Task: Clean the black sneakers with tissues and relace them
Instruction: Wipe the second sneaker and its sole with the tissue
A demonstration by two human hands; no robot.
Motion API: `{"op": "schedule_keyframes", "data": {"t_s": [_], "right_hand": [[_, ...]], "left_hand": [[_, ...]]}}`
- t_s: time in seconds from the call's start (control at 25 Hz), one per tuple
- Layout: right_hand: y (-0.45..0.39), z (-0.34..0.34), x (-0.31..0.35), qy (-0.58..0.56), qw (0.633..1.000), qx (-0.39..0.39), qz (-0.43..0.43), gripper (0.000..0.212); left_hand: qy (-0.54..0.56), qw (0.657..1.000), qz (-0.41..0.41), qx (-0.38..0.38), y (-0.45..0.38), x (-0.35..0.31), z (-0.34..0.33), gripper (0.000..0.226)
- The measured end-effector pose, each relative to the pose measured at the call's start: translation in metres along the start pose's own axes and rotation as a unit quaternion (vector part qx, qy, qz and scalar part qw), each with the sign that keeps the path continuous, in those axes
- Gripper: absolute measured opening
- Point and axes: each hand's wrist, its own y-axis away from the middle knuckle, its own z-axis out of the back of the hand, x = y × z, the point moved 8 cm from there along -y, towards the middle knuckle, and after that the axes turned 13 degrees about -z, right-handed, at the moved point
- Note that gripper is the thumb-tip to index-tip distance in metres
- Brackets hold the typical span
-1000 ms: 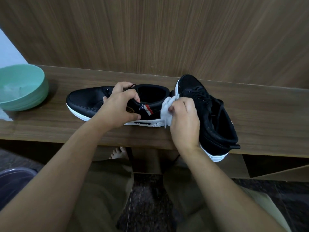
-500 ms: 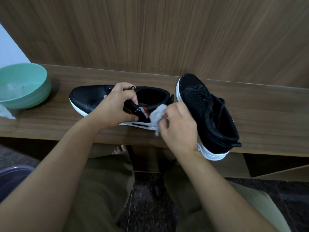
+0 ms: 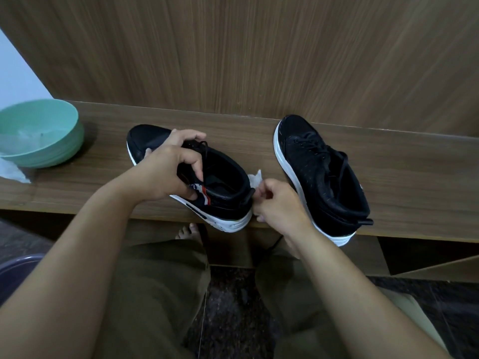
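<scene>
1. A black low-top sneaker with a white sole and a red-and-white side stripe (image 3: 223,200) lies on the wooden bench (image 3: 259,151), its toe pointing away to the left and its heel reaching the bench's near edge.
2. The left hand (image 3: 168,172) grips this sneaker from above, fingers curled over its collar and tongue, thumb against the side.
3. The right hand (image 3: 277,206) sits just right of the sneaker's heel, its fingers pinching a small crumpled white tissue (image 3: 255,178) that touches the back of the heel.
4. A second black sneaker with black laces and a white sole (image 3: 321,174) rests on the bench just right of the right hand, untouched.
5. A mint-green round bowl (image 3: 41,133) stands at the bench's far left, well apart, with a white tissue scrap (image 3: 13,172) beside it.
</scene>
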Motion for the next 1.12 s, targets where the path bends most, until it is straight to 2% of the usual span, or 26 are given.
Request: {"op": "schedule_keyframes", "data": {"t_s": [0.08,0.16,0.28,0.4,0.52,0.6,0.64,0.68,0.76,0.88,0.96,1.04,1.12], "right_hand": [[0.015,-0.005,-0.004,-0.012,0.998,0.053,-0.027,0.024],[0.03,-0.011,0.004,0.003,0.997,0.074,-0.012,0.022],[0.043,-0.018,0.017,0.034,0.991,0.128,0.005,0.016],[0.029,-0.004,0.018,0.042,0.997,0.044,0.04,0.011],[0.003,0.006,0.016,0.001,0.999,-0.011,0.052,0.025],[-0.011,0.01,0.027,0.035,0.994,-0.039,0.094,0.012],[-0.014,0.01,0.034,0.049,0.991,-0.05,0.116,0.016],[-0.017,0.008,0.038,0.056,0.988,-0.054,0.135,0.022],[-0.013,0.005,0.043,0.07,0.985,-0.053,0.147,0.019],[0.006,0.003,0.04,0.118,0.987,-0.03,0.102,0.023],[0.028,0.001,0.039,0.19,0.977,-0.021,0.094,0.031],[0.052,-0.005,0.041,0.268,0.955,-0.018,0.122,0.033],[0.069,-0.012,0.042,0.288,0.945,-0.012,0.155,0.033]], "left_hand": [[-0.011,1.0,0.02,-0.019,0.001,-0.004,0.003,0.042],[-0.004,0.998,0.052,-0.04,0.004,-0.004,0.003,0.047],[0.073,0.992,0.097,-0.035,0.009,-0.003,-0.009,0.057],[0.134,0.981,0.117,-0.079,0.005,-0.009,-0.016,0.042],[0.105,0.976,0.126,-0.143,-0.002,-0.012,-0.012,0.016],[0.11,0.972,0.143,-0.15,-0.006,-0.009,-0.015,0.021],[0.12,0.971,0.146,-0.147,-0.008,-0.008,-0.018,0.022],[0.127,0.972,0.142,-0.14,-0.01,-0.009,-0.02,0.025],[0.13,0.978,0.11,-0.124,-0.014,-0.01,-0.022,0.032],[0.103,0.986,0.05,-0.119,-0.018,-0.013,-0.02,0.041],[0.107,0.986,0.033,-0.123,-0.021,-0.015,-0.02,0.035],[0.132,0.982,0.03,-0.128,-0.022,-0.017,-0.02,0.021],[0.154,0.977,0.031,-0.145,-0.019,-0.019,-0.019,0.01]]}}
